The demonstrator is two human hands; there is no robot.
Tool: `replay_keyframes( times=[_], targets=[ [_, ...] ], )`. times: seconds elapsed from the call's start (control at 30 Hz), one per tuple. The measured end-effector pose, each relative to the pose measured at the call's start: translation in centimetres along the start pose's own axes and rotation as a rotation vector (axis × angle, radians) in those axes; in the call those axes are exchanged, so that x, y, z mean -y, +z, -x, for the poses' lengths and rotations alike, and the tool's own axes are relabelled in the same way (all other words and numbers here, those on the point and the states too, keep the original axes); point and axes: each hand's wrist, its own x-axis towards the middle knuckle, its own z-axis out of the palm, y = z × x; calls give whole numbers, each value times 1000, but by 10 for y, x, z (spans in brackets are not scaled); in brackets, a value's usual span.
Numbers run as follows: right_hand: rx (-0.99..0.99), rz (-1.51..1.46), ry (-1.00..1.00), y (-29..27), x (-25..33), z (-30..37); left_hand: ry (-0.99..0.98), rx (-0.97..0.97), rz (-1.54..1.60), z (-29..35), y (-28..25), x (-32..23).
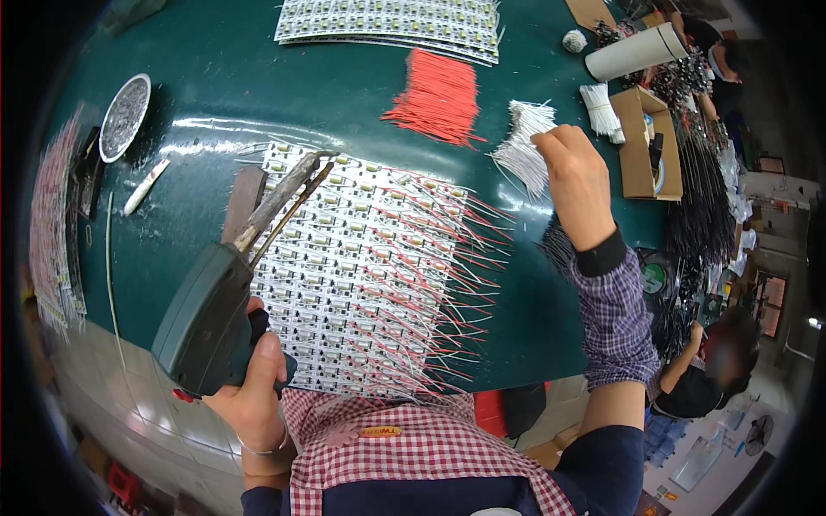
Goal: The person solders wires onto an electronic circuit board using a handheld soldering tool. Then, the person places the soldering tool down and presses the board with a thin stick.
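My left hand (258, 378) grips a dark green soldering gun (202, 318) by its handle, finger by the trigger. The gun's long tip reaches over the far left part of a panel of white circuit boards (318, 284). Many rows of small parts cover that panel, and red and white wires (430, 267) stick out along its right side. Over a bundle of loose white wires (523, 146) at the right is my right hand (575, 176), its fingers pinched together. What the fingertips hold, if anything, is too small to make out.
Red wires (437, 99) lie in a pile beyond the panel, near stacked circuit panels (387, 26). A bowl (126, 118) and wired boards (56, 232) are at the left. At the right stand a cardboard box (650, 146) and a white cylinder (632, 53). Another person (710, 370) sits beyond.
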Motion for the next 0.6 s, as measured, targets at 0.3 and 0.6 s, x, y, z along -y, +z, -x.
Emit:
replay_keyframes(
  times=[0.3,0.6],
  targets=[
    [296,285,-302,10,63,-27,-72,39,-3,-4,1,1],
    [215,-6,-208,2,75,-31,-128,55,-2,-12,-4,4]
  ],
)
